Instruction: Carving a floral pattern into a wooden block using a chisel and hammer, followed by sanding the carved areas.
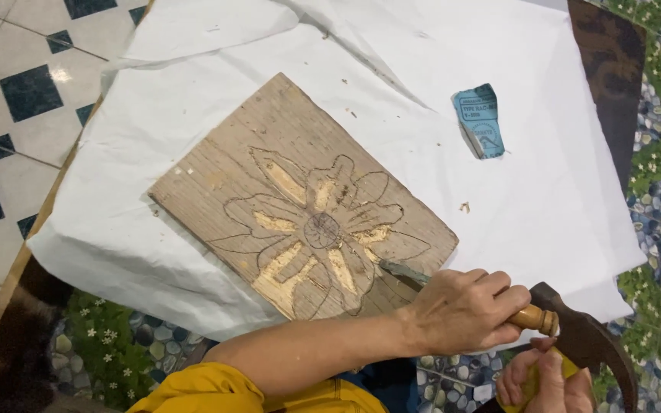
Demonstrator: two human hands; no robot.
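A weathered wooden board (pixel 269 164) lies on a white sheet (pixel 545 206). A flower outline is carved into it, with several petals cut down to pale fresh wood. My left hand (pixel 460 310) reaches across from the lower left and grips a chisel (pixel 403 272) by its wooden handle. The chisel's metal blade rests on the board's lower right edge, beside the flower. My right hand (pixel 545 378) is at the bottom right, closed on the yellow grip of a dark curved striking tool (pixel 587 336), which sits just behind the chisel's handle end.
A folded piece of blue sandpaper (pixel 480 118) lies on the sheet to the upper right. Small wood chips are scattered on the sheet. A dark wooden table edge (pixel 613 61) shows at the top right. Tiled floor (pixel 17 92) lies to the left, a pebble-and-flower patterned covering around the edges.
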